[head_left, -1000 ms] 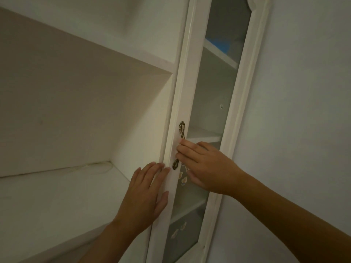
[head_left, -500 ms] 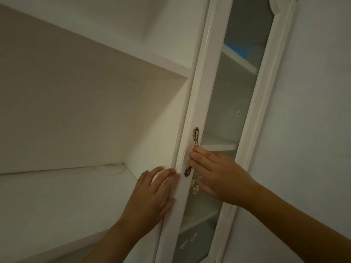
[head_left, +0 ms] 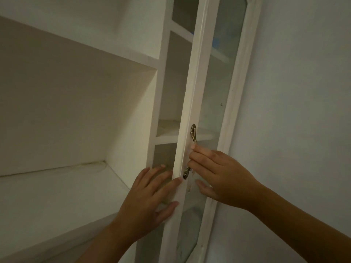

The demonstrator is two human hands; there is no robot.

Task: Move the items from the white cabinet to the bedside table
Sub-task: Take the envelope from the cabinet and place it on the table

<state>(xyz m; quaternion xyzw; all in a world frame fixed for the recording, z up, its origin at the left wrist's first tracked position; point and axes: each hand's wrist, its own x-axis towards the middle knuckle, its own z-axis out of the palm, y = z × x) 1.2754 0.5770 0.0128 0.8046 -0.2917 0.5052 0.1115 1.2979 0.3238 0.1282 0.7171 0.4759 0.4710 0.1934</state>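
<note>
**A:** What is in view?

**B:** A white cabinet (head_left: 160, 103) against a pale wall (head_left: 296, 111), its narrow glass door (head_left: 190, 103) standing ajar — a dark gap shows between the door's edge and the cabinet frame.

**A:** And the hands?

**B:** The right hand (head_left: 224, 177) is at the brass handle (head_left: 190, 150), fingers curled round its middle; the handle's top and bottom ends show above and below the fingers, and the thumb lies straight on the door frame lower down. The left hand (head_left: 150, 202) is flat, fingers straight and slightly spread, with the fingertips and thumb touching the door's near edge.

**A:** Where are the items to be moved?

**B:** Hard to tell. Behind the glass (head_left: 218, 95) a blue shape (head_left: 215, 41) sits on an upper shelf, too blurred to name. The inner shelf (head_left: 167, 135) at handle height shows only bare white board in the gap. The bedside table is out of frame.

**A:** Anything else?

**B:** To the left — a deep open shelf (head_left: 57, 196) of the same unit, lit dimly, with a thin crack line along its back corner.
</note>
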